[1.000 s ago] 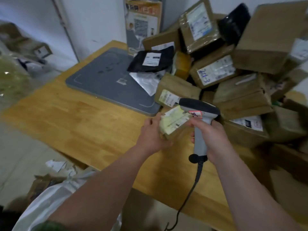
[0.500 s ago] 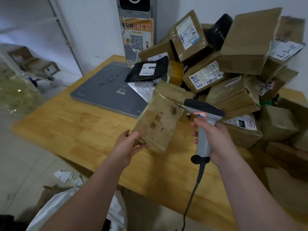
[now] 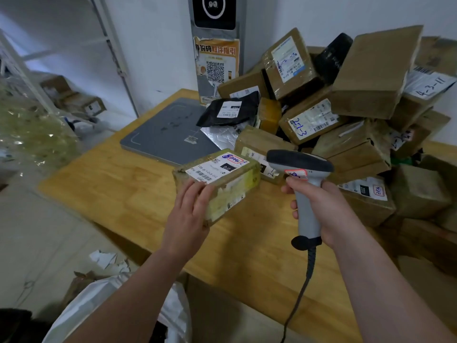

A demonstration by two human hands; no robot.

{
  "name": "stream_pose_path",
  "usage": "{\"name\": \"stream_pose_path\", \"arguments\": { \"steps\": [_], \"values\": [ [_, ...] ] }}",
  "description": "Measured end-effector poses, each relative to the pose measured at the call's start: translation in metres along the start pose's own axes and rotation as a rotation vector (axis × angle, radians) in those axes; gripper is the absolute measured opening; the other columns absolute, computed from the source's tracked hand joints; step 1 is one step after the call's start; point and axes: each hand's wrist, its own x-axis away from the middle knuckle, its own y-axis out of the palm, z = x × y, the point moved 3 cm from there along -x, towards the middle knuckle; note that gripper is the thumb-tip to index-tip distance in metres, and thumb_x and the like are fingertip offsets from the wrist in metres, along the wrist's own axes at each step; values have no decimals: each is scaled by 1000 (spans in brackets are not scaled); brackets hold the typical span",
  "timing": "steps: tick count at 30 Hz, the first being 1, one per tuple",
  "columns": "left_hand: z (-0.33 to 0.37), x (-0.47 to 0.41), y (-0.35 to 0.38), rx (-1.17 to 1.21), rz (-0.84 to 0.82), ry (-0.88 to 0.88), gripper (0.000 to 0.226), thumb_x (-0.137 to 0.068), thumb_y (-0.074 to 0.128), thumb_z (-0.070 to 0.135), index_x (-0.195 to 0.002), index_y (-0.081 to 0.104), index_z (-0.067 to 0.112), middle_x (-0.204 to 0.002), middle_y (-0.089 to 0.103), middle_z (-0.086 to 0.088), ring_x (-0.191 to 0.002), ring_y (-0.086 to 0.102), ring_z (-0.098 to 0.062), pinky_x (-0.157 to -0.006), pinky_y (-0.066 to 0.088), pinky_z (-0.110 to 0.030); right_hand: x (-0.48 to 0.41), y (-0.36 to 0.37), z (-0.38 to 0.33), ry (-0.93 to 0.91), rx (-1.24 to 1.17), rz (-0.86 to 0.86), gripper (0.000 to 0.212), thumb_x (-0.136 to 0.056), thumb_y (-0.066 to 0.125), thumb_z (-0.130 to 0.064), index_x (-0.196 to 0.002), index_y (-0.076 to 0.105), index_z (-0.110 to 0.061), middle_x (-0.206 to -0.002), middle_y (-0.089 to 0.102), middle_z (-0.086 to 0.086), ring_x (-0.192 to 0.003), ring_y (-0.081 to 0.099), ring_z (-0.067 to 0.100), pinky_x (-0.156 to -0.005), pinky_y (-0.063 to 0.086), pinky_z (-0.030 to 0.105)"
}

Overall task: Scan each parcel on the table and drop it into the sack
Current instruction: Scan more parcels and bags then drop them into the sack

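The left hand (image 3: pixel 190 214) holds a small brown parcel (image 3: pixel 222 181) above the middle of the wooden table (image 3: pixel 118 189), its fingers (image 3: pixel 195 194) wrapped over the parcel's near left end. The parcel's white label (image 3: pixel 210 169) faces up (blue and red handwriting marks its far right corner). Just right of it, the right hand (image 3: pixel 329 211) grips a grey barcode scanner (image 3: pixel 300 162) by the handle, fingers (image 3: pixel 293 183) clamped round it. The scanner's dark head is close beside the parcel's right end; whether they touch I cannot tell. Its cable (image 3: pixel 306 276) hangs down past the table's near edge. A heap of parcels (image 3: pixel 371 78) fills the far right of the table, and a flat grey pad (image 3: pixel 168 129) lies at the far left. The white sack (image 3: pixel 99 308) sits low at the near left, under the left forearm.
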Motion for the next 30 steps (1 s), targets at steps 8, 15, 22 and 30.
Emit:
{"name": "stream_pose_path", "arguments": {
  "steps": [8, 15, 22, 30],
  "values": [
    [2, 4, -5, -74, 10, 54, 95, -50, 90, 4, -131, 41, 13, -130, 39, -11, -127, 34, -32, -92, 48, -43, 6, 0, -2, -26, 92, -64, 15, -86, 70, -23, -94, 67, -10, -91, 68, 11, -63, 56, 16, -55, 48, 30],
    [-8, 24, 20, -9, -285, -53, 92, -65, 83, 7, -138, 30, 25, -140, 38, -6, -139, 25, -30, -94, 52, -50, 3, 1, 4, 4, 124, -85, 22, -85, 71, -23, -100, 67, -7, -96, 67, 13, -64, 56, 17, -54, 48, 29],
    [-31, 45, 24, 283, -329, -432, 87, -81, 59, -11, -137, 28, 47, -159, -4, 1, -141, 25, -22, -97, 51, -31, -3, 2, 18, 50, 155, -112, 24, -87, 70, -23, -107, 66, -11, -96, 67, 10, -64, 56, 16, -53, 47, 26],
    [-42, 26, 42, 1037, -268, -1332, 70, -90, 63, 43, -147, 32, 17, -141, 46, -11, -116, 52, -29, -86, 52, -47, -18, 12, 33, 90, 155, -131, 15, -86, 71, -25, -98, 64, -21, -99, 65, 3, -85, 61, 18, -61, 51, 28]
  ]
}}
